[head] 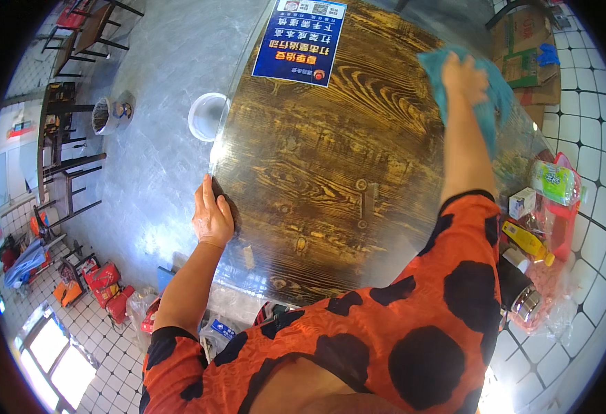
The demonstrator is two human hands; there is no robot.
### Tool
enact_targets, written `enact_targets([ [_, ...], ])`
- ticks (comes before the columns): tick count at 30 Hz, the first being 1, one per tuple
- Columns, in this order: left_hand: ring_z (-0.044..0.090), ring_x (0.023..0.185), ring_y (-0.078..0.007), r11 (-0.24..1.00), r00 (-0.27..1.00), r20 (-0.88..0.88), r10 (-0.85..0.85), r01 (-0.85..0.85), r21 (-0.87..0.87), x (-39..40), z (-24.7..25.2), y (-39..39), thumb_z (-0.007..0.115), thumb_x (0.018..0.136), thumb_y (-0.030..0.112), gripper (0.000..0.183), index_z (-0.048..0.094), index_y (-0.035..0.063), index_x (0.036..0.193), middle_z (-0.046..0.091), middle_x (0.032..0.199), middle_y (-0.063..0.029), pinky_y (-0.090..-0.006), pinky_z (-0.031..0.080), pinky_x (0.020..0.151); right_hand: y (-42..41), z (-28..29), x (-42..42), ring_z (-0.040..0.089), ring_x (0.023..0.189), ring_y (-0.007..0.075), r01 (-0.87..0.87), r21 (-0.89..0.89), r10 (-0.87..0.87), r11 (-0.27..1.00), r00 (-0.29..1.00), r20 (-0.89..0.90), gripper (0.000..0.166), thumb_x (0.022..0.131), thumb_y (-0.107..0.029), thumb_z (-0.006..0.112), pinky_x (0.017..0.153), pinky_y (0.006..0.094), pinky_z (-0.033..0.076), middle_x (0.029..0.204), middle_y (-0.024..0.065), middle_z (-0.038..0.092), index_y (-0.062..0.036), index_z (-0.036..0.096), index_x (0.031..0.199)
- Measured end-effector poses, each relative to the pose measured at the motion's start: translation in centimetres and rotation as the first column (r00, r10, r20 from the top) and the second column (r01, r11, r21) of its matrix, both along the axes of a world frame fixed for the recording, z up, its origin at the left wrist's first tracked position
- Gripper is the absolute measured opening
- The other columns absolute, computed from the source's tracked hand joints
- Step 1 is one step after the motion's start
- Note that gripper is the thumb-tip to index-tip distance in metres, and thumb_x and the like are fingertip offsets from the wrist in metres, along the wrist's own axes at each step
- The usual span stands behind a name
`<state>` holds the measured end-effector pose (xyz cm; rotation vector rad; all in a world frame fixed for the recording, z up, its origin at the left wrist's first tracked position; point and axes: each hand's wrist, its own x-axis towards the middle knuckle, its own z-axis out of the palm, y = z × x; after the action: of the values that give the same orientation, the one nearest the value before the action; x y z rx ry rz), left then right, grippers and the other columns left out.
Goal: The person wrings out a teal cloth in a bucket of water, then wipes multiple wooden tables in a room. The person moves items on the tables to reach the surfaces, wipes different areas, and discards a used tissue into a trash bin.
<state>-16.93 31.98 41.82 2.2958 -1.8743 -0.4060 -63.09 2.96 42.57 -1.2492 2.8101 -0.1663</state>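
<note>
A wood-grain tabletop (303, 139) under a clear, glossy cover lies before me. My right hand (466, 80), blurred, is on a teal cloth (489, 119) at the far right of the top, with some of the cloth bunched under the palm. My left hand (213, 217) rests at the table's left edge, fingers pointing away from me and no loose object in it. Between the hands, a dark blue printed notice (298, 44) bearing writing lies flat near the far edge.
Beyond the left edge, a white round container (207, 116) stands below on the grey floor (153, 129). A waste bin (103, 115) and dark stools (70, 191) are farther left. At right are a yellow bottle (528, 240), a green-labelled bottle (554, 181) and flattened cardboard (522, 46).
</note>
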Motion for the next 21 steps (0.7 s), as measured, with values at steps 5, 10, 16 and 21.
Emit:
enact_targets([
  [5, 0.055, 0.104, -0.0401, 1.000, 0.999, 0.027, 0.022, -0.022, -0.011, 0.7, -0.5, 0.5, 0.044, 0.091, 0.017, 0.054, 0.029, 0.0076, 0.142, 0.045, 0.129, -0.0212, -0.0463, 0.048, 0.083, -1.6, 1.8, 19.5, 0.046, 0.119, 0.0285, -0.556, -0.207, 0.546, 0.805, 0.831, -0.108, 0.041, 0.093, -0.034, 0.048, 0.099, 0.0503, 0.034, 0.132, 0.0162, 0.049, -0.0071, 0.054, 0.123],
  [10, 0.055, 0.104, -0.0399, 0.999, 0.999, 0.030, 0.038, -0.038, 0.017, 0.5, -0.1, -0.7, 0.044, 0.091, 0.019, 0.053, 0.031, 0.0098, 0.141, 0.047, 0.126, -0.0194, -0.0477, 0.047, 0.083, 1.2, -2.8, 29.0, 0.021, 0.137, 0.0322, -0.825, -0.306, 0.861, 0.475, 0.508, -0.031, 0.048, 0.094, -0.041, 0.040, 0.108, 0.0570, 0.015, 0.148, 0.0126, 0.027, -0.0169, 0.045, 0.136],
  [16, 0.054, 0.106, -0.0376, 0.998, 0.999, 0.000, 0.052, -0.052, -0.027, 0.7, -1.5, -0.4, 0.044, 0.092, 0.024, 0.050, 0.033, 0.0143, 0.140, 0.049, 0.125, -0.0159, -0.0451, 0.046, 0.086, 15.8, -2.1, 26.9, 0.023, 0.137, 0.0303, -0.909, -0.300, 0.957, 0.290, 0.274, 0.096, 0.046, 0.093, -0.040, 0.043, 0.109, 0.0538, 0.019, 0.148, 0.0096, 0.029, -0.0179, 0.051, 0.132],
  [21, 0.054, 0.106, -0.0360, 0.997, 0.995, 0.055, 0.081, -0.081, -0.005, -0.2, -0.4, -0.5, 0.041, 0.094, 0.029, 0.048, 0.033, 0.0160, 0.140, 0.049, 0.125, -0.0132, -0.0438, 0.045, 0.087, 29.0, 0.0, 16.5, 0.025, 0.136, 0.0300, -0.858, -0.233, 0.885, 0.459, 0.417, 0.208, 0.041, 0.090, -0.042, 0.050, 0.106, 0.0537, 0.023, 0.148, 0.0087, 0.031, -0.0189, 0.061, 0.122],
])
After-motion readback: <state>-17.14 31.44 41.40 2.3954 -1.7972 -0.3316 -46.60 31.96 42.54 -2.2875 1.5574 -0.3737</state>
